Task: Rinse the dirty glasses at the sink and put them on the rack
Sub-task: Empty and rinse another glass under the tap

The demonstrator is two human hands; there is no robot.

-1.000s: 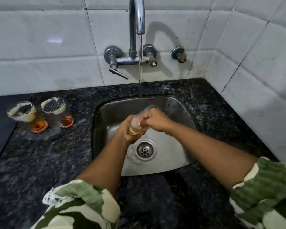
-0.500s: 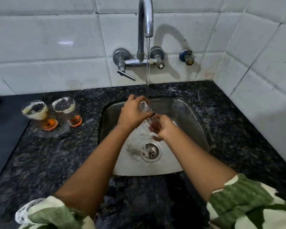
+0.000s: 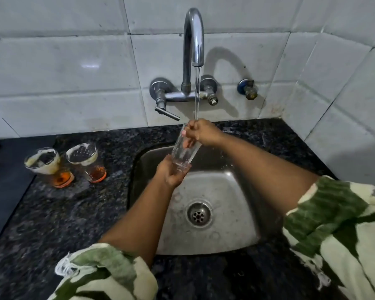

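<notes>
A clear glass (image 3: 183, 153) stands almost upright over the steel sink (image 3: 232, 191), under the running stream from the tap (image 3: 193, 37). My left hand (image 3: 171, 173) cups its base from below. My right hand (image 3: 200, 133) grips its rim, with fingers reaching inside the glass. Two dirty glasses stand on the counter left of the sink, each with foam near the rim and orange liquid at the bottom: one (image 3: 48, 166) further left, the other (image 3: 87, 162) nearer the sink. No rack is in view.
Dark speckled granite counter (image 3: 58, 213) surrounds the sink. White tiled walls rise behind and on the right. A tap lever (image 3: 167, 113) juts out left of the stream, and a small valve (image 3: 248, 89) sits on the wall to the right.
The glass has been turned from tilted to nearly upright and lifted toward the tap. My left hand moved from its upper part to its base, my right hand from its base to the rim.
</notes>
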